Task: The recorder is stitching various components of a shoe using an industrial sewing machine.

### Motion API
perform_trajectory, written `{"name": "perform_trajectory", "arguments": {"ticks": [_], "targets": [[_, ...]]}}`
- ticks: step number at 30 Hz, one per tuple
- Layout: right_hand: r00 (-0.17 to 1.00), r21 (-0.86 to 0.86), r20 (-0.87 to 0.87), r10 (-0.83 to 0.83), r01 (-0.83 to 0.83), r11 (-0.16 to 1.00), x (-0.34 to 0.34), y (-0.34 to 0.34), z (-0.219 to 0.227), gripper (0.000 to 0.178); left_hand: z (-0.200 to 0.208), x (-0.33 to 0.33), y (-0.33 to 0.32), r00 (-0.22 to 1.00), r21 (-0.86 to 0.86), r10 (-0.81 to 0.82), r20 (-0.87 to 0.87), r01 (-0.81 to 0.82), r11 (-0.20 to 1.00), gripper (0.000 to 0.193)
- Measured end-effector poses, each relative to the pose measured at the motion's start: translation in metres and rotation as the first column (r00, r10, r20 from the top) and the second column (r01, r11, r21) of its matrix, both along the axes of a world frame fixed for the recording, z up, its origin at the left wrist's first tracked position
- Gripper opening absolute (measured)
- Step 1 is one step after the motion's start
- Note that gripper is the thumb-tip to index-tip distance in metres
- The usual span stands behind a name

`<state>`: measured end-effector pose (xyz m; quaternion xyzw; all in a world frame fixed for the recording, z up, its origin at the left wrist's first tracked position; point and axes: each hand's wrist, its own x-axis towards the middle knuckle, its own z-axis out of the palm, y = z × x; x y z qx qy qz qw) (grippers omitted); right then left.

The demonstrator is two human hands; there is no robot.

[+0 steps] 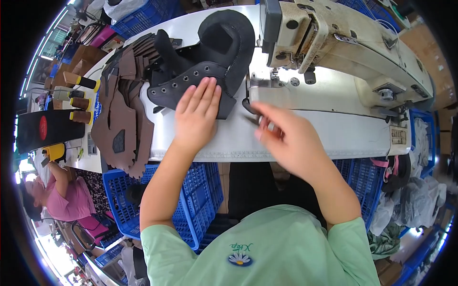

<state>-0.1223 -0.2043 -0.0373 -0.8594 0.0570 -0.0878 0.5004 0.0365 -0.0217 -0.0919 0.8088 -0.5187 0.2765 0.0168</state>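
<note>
A black shoe upper (210, 71) with a row of metal eyelets lies on the white sewing table. My left hand (198, 112) rests flat on its lower edge, fingers stretched out. To the right of it, over the table near the front, my right hand (288, 138) is closed around a small dark tool that looks like thread snips (253, 119); motion blurs it, and the fingers partly hide it. A sewing machine (329, 43) stands beyond the right hand, its needle area to the right of the upper.
Brown cut shoe pieces (126, 112) are piled on the table's left side. Thread spools (81, 102) stand farther left. Blue crates (157, 200) sit below the table edge. At the far left, a person in pink (71, 200) sits.
</note>
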Motion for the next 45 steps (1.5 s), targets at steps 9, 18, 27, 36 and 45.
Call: {"name": "perform_trajectory", "arguments": {"ticks": [9,18,27,36,45], "targets": [[0.410,0.462,0.058,0.910,-0.819,0.339,-0.031,0.027,0.156,0.028,0.109,-0.031,0.059,0.699,-0.609,-0.306,-0.646,-0.230,0.759,0.058],[0.334,0.506,0.041,0.942,-0.820,0.269,-0.048,0.046,0.147,0.007,0.133,-0.037,0.138,0.045,-0.794,-0.889,-0.456,-0.472,0.384,0.056],[0.891,0.124,0.294,0.345,-0.394,0.911,-0.032,0.032,0.120,0.009,0.126,-0.070,0.117,-0.224,-0.395,-0.664,-0.713,-0.655,0.645,0.061],[0.863,0.058,-0.131,0.487,-0.484,0.873,-0.013,0.018,0.097,0.027,0.125,-0.096,0.079,-0.419,-0.179,-0.400,-0.815,-0.474,0.862,0.056],[0.901,0.047,-0.001,0.434,-0.433,0.900,-0.029,0.021,0.086,0.020,0.123,-0.125,0.062,-0.126,-0.318,-0.409,-0.904,-0.442,0.839,0.028]]}}
